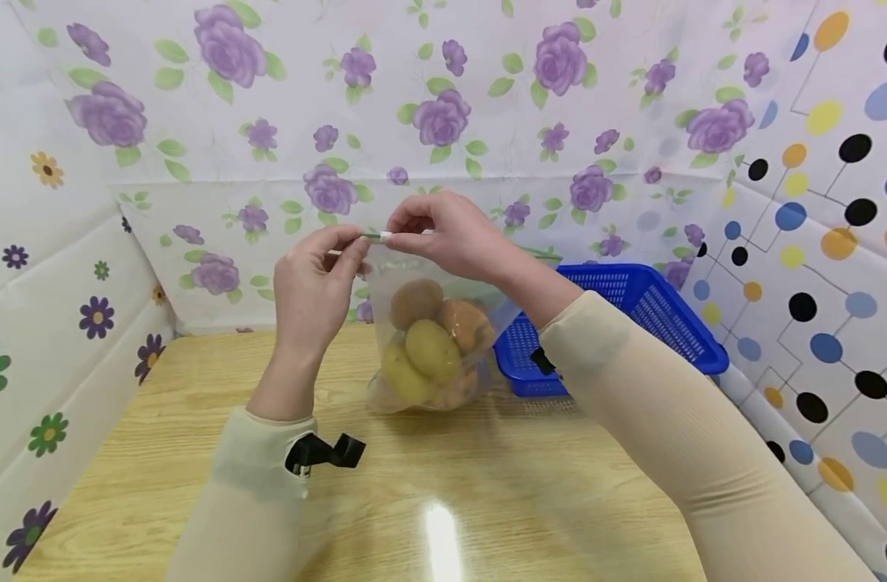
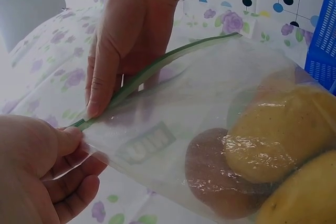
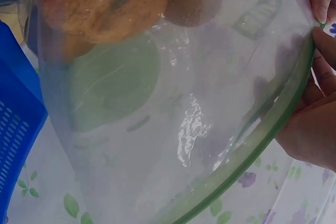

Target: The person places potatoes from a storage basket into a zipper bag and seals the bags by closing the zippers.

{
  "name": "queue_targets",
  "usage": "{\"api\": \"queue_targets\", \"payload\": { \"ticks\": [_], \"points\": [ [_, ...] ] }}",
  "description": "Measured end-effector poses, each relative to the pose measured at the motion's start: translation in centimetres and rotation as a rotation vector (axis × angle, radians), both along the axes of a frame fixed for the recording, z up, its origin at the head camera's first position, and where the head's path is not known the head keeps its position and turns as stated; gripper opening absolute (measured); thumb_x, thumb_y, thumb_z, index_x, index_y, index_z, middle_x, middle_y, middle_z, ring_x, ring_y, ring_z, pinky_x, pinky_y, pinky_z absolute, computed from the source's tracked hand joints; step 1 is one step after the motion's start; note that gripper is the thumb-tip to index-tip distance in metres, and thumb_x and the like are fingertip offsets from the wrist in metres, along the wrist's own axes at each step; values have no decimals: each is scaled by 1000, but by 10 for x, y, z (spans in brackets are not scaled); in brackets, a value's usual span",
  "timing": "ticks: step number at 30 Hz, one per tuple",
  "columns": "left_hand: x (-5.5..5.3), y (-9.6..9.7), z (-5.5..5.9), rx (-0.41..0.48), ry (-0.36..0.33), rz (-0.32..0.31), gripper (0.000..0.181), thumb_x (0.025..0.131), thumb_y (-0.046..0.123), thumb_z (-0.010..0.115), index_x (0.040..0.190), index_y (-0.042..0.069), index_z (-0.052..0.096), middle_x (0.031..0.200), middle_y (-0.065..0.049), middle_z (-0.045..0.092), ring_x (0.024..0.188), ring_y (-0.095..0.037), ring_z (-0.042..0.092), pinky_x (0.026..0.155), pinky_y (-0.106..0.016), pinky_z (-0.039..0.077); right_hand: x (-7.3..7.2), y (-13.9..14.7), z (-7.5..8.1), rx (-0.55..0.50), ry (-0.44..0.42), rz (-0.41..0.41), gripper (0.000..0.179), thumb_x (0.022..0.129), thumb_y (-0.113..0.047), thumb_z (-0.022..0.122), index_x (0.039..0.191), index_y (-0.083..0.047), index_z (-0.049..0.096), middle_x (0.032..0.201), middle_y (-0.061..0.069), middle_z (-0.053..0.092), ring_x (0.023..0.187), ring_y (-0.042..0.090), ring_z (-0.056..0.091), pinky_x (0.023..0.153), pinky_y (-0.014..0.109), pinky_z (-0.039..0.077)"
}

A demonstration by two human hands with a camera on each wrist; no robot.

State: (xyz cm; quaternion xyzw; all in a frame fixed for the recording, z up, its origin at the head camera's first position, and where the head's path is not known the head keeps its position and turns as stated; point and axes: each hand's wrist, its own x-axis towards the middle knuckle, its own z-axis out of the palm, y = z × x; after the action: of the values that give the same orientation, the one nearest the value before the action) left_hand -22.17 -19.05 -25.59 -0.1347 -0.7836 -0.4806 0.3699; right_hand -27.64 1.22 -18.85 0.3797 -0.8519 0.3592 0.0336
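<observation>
A clear zip bag (image 1: 383, 279) stands upright on the table, its top edge lined with a green zip strip (image 2: 194, 43). My left hand (image 1: 308, 283) pinches the strip at the bag's left top corner. Close beside it, my right hand (image 1: 458, 234) pinches the same strip between thumb and fingers. Yellow potatoes (image 1: 432, 352) and orange-brown round items (image 1: 416, 303) fill the lower part of the bag; their exact kind is blurred by the plastic. In the right wrist view the strip bows outward away from the hands.
A blue perforated plastic basket (image 1: 686, 331) sits behind and right of the bag, partly covered by my right forearm. The wooden table (image 1: 385, 501) meets flowered cloth walls (image 1: 443, 81) at the back and left, and a dotted one (image 1: 821, 307) at the right.
</observation>
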Motion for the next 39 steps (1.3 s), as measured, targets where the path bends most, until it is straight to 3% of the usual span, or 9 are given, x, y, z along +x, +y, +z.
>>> {"api": "queue_targets", "payload": {
  "ticks": [20, 30, 39],
  "points": [
    [-2, 0, 3, 15, -3, -9, 14, 106, 10, 75, 112, 0, 83, 100, -9, 80, 76, -17, 75, 73, -21, 59, -1, 23, -1, -14, -20, -5, 13, 107, -20, 74, 114, -10, 80, 108, 5, 74, 97, 20, 66, 89, 35, 53],
    [1, 1, 1, 36, -20, -10, 15, 106, 12, 75, 113, 0, 83, 99, -8, 80, 77, -22, 75, 72, -22, 57, -4, 31, -3, 0, -21, -7, 11, 107, -22, 75, 110, -12, 80, 101, 4, 73, 90, 21, 61, 81, 34, 49],
    [2, -5, -2, 31, -21, 8, 16, 106, 12, 75, 114, 1, 83, 104, -9, 81, 76, -14, 75, 71, -21, 57, -6, 41, -10, 6, -32, -27, 13, 107, -25, 76, 111, -13, 80, 102, 4, 73, 90, 23, 61, 82, 35, 49]
  ]
}}
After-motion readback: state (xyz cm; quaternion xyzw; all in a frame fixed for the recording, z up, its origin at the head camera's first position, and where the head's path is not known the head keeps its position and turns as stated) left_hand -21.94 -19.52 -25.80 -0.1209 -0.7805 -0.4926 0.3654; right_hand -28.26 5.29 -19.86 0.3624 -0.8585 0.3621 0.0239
